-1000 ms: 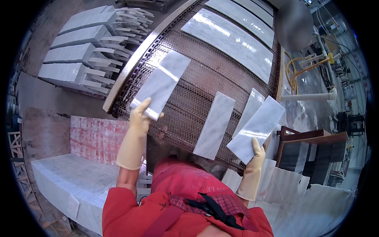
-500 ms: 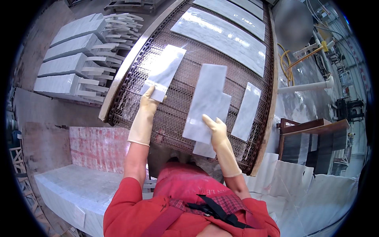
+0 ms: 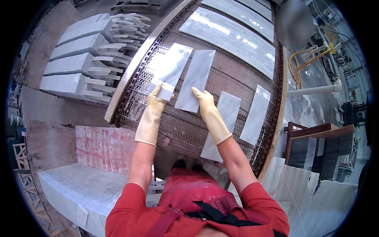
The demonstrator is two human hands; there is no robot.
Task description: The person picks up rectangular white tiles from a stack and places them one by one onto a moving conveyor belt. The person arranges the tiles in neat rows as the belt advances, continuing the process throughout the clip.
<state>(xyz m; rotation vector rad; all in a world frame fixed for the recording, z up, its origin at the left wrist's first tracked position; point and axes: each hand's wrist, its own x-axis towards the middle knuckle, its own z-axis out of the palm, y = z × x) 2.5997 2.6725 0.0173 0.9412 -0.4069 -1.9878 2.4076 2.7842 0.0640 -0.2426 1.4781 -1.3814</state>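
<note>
Both my hands wear cream rubber gloves over a mesh conveyor belt (image 3: 183, 132). My left hand (image 3: 156, 98) grips the near end of a glossy white-grey marble tile (image 3: 172, 65), thumb on top and fingers underneath. My right hand (image 3: 205, 101) holds a second tile (image 3: 196, 75) by its near right edge, thumb on top. These two long tiles slant side by side, with a narrow gap between them. To the right, a third tile (image 3: 230, 112) lies partly behind my right forearm. A fourth tile (image 3: 256, 114) lies near the belt's right edge.
Larger marble slabs (image 3: 233, 43) lie across the far belt. A wooden rail (image 3: 138, 67) borders it on the left. Stacked tiles with white strips (image 3: 75, 63) stand beyond. A tile-topped block (image 3: 87, 181) sits near left; a white pipe (image 3: 316, 91) is right.
My right hand has carried its tile left and away from me, off the spot above the third tile and close to the left-hand tile. My left hand keeps its grip. The view shifted slightly.
</note>
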